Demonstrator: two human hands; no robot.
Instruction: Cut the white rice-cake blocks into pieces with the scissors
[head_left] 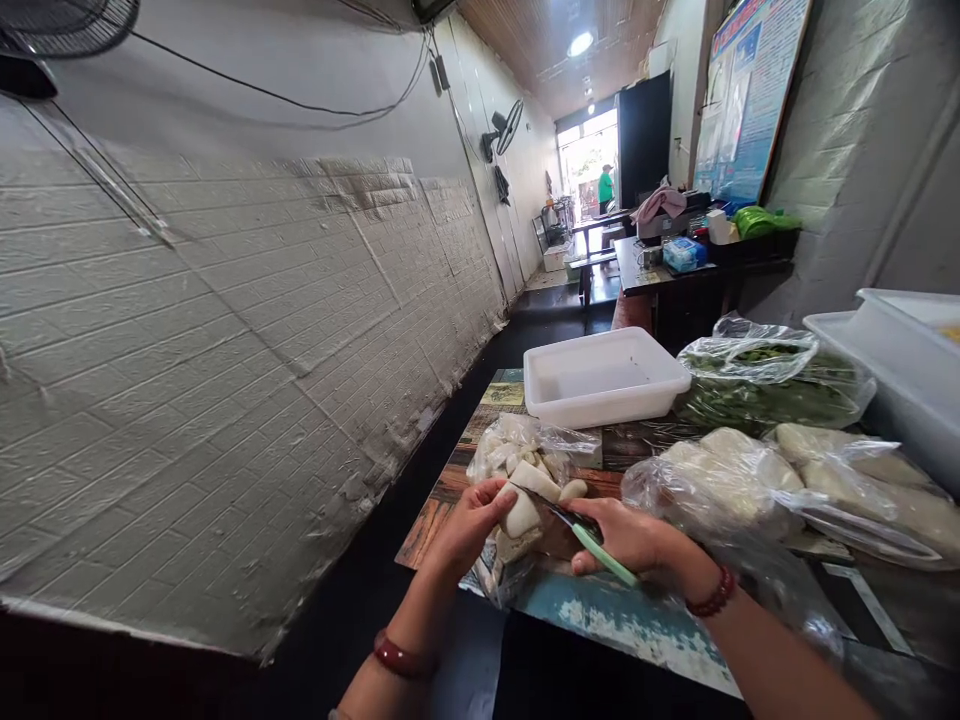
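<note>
My left hand (480, 515) is closed on a soft white block of food (523, 514), pinching it between thumb and fingers; its exact kind I cannot tell. In my right hand (619, 540) is a pair of scissors (596, 552) with light green handles, its dark blades reaching across the white block. Just behind the hands, a clear plastic bag (501, 445) lies open around cut white pieces. A tan, rough-looking piece (517, 545) sits below the held block. Part of the scissors is hidden by my right hand.
A white plastic tub (607, 385) stands at the table's back. On the right lie clear bags of pale blocks (720, 480) and a bag of green leaves (772, 380), beside white bins (892, 370). A brick-patterned wall (225, 400) runs along the left. A person in green stands far off.
</note>
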